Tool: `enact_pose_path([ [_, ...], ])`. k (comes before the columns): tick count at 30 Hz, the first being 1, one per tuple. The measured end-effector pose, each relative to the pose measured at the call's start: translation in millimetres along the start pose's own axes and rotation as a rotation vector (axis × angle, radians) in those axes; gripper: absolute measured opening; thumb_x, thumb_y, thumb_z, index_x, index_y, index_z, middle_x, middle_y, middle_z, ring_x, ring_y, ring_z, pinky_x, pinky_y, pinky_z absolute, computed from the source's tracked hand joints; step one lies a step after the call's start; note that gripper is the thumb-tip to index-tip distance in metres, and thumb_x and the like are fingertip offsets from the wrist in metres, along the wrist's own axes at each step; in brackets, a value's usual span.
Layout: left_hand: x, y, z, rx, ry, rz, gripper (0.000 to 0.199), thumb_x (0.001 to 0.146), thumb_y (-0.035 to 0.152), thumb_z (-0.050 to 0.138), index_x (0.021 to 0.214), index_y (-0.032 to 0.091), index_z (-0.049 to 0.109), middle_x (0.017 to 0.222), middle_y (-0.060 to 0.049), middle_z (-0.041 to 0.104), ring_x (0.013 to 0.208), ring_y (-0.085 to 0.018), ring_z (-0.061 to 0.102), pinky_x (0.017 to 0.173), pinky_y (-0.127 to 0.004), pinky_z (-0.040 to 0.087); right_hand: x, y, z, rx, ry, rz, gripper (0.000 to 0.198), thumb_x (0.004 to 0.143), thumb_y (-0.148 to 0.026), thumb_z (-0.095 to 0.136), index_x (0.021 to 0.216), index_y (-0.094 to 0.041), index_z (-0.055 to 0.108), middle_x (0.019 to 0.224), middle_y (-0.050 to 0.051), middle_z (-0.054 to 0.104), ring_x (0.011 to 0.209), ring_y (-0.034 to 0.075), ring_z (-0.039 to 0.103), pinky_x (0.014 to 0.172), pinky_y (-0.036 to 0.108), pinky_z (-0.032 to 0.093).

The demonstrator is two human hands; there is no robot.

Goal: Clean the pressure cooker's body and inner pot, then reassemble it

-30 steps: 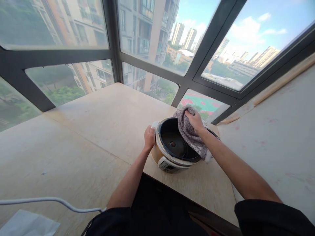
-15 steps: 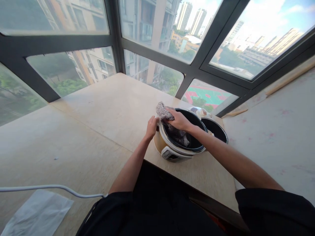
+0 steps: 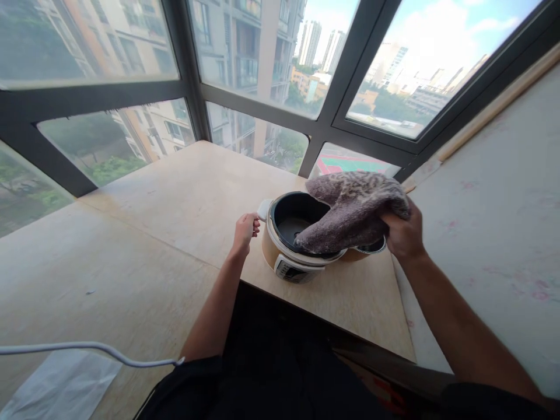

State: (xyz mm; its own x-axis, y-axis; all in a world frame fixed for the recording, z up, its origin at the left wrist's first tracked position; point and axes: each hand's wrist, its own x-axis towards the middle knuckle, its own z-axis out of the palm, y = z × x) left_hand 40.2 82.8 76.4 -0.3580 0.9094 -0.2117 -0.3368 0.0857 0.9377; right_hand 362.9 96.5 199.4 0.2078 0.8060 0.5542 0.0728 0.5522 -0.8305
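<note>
My right hand [image 3: 405,230] grips a fuzzy purple-grey cloth [image 3: 350,213] with a mottled patch. Spread wide, the cloth hangs over the right side of an electric cooker [image 3: 270,248], with one corner at its opening. The cooker has a gold body, a white rim, a dark inside and a front control panel [image 3: 297,271]. At its left side, my left hand [image 3: 246,233] is closed with curled fingers at the end of the white handle [image 3: 264,209]. Behind the cloth, a second round vessel [image 3: 371,247] is mostly hidden.
The cooker stands on a pale counter [image 3: 161,204] near its front edge. Dark-framed windows [image 3: 192,76] rise behind, and a patterned wall [image 3: 494,233] bounds the right. A white cord [image 3: 96,347] and a white sheet [image 3: 61,382] lie at lower left.
My right hand has lifted the cloth from the cooker's left rim and moved right, and the bunched cloth has spread out. My left hand stays by the handle, slightly further out. The view has shifted.
</note>
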Motion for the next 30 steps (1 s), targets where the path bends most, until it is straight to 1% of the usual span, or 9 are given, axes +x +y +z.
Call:
enact_pose_path([
  [4, -10.6, 6.8, 1.0, 0.076, 0.028, 0.003, 0.028, 0.068, 0.037, 0.064, 0.083, 0.015, 0.058, 0.072, -0.001, 0.058, 0.052, -0.008, 0.049, 0.047, -0.02, 0.035, -5.6, -8.4, -42.6, 0.201, 0.23, -0.012, 0.018, 0.066, -0.017, 0.078, 0.084, -0.018, 0.075, 0.088, 0.003, 0.071, 0.089, 0.017, 0.067, 0.094, 0.036, 0.053],
  [10, -29.0, 9.1, 14.8, 0.124, 0.131, 0.049, 0.038, 0.066, 0.033, 0.065, 0.098, 0.016, 0.056, 0.087, -0.003, 0.063, 0.06, -0.01, 0.055, 0.05, -0.021, 0.039, -25.0, 8.4, -96.9, 0.382, 0.38, 0.15, 0.021, 0.082, -0.032, 0.063, 0.095, -0.021, 0.075, 0.109, 0.004, 0.072, 0.118, 0.023, 0.064, 0.109, 0.046, 0.048],
  [14, -35.8, 2.3, 22.4, 0.169, 0.224, 0.173, 0.042, 0.068, 0.034, 0.065, 0.105, 0.017, 0.054, 0.096, -0.005, 0.063, 0.073, -0.014, 0.061, 0.054, -0.022, 0.042, -41.1, 27.7, -120.9, 0.44, 0.512, 0.183, 0.028, 0.083, -0.037, 0.063, 0.099, -0.016, 0.074, 0.118, 0.008, 0.07, 0.125, 0.025, 0.06, 0.112, 0.044, 0.046],
  [18, -30.3, -4.3, 24.0, 0.205, 0.303, 0.188, 0.045, 0.067, 0.032, 0.067, 0.106, 0.018, 0.053, 0.106, -0.007, 0.063, 0.088, -0.017, 0.063, 0.061, -0.024, 0.047, -50.9, 36.2, -140.2, 0.449, 0.574, 0.167, 0.03, 0.087, -0.037, 0.056, 0.103, -0.019, 0.074, 0.121, 0.006, 0.071, 0.125, 0.023, 0.06, 0.113, 0.044, 0.045],
  [22, -18.8, -0.1, 24.6, 0.27, 0.258, 0.158, 0.036, 0.075, 0.044, 0.063, 0.098, 0.017, 0.058, 0.096, -0.006, 0.064, 0.078, -0.016, 0.062, 0.056, -0.024, 0.046, -66.7, 41.0, -155.0, 0.441, 0.638, 0.082, 0.034, 0.09, -0.042, 0.053, 0.107, -0.02, 0.073, 0.123, 0.004, 0.07, 0.126, 0.023, 0.059, 0.113, 0.045, 0.045],
  [24, -13.2, 4.0, 26.6, 0.346, 0.215, 0.158, 0.035, 0.079, 0.05, 0.059, 0.087, 0.016, 0.059, 0.083, -0.004, 0.062, 0.066, -0.014, 0.056, 0.051, -0.024, 0.042, -82.8, 48.4, -152.8, 0.417, 0.684, 0.119, 0.034, 0.087, -0.044, 0.056, 0.105, -0.02, 0.073, 0.12, 0.004, 0.071, 0.124, 0.023, 0.06, 0.112, 0.044, 0.045],
  [26, -7.9, 6.9, 30.3, 0.408, 0.199, 0.167, 0.039, 0.08, 0.055, 0.059, 0.075, 0.017, 0.055, 0.068, -0.001, 0.054, 0.056, -0.012, 0.049, 0.046, -0.024, 0.038, -105.2, 59.8, -137.7, 0.386, 0.749, 0.235, 0.033, 0.083, -0.046, 0.06, 0.101, -0.02, 0.072, 0.112, 0.003, 0.073, 0.118, 0.023, 0.063, 0.109, 0.043, 0.047],
  [28, -2.8, 7.7, 35.0, 0.431, 0.212, 0.176, 0.039, 0.08, 0.055, 0.061, 0.069, 0.02, 0.048, 0.057, 0.003, 0.044, 0.049, -0.011, 0.041, 0.043, -0.023, 0.031, -131.8, 72.5, -106.9, 0.384, 0.777, 0.41, 0.035, 0.082, -0.048, 0.061, 0.102, -0.021, 0.071, 0.108, 0.003, 0.074, 0.113, 0.023, 0.065, 0.105, 0.041, 0.049],
  [30, 1.9, 6.6, 39.1, 0.422, 0.249, 0.197, 0.037, 0.08, 0.049, 0.062, 0.065, 0.021, 0.044, 0.055, 0.005, 0.038, 0.047, -0.01, 0.035, 0.042, -0.023, 0.026, -158.0, 82.8, -63.0, 0.4, 0.745, 0.621, 0.041, 0.082, -0.054, 0.059, 0.105, -0.022, 0.07, 0.109, 0.004, 0.073, 0.111, 0.025, 0.066, 0.1, 0.043, 0.052],
])
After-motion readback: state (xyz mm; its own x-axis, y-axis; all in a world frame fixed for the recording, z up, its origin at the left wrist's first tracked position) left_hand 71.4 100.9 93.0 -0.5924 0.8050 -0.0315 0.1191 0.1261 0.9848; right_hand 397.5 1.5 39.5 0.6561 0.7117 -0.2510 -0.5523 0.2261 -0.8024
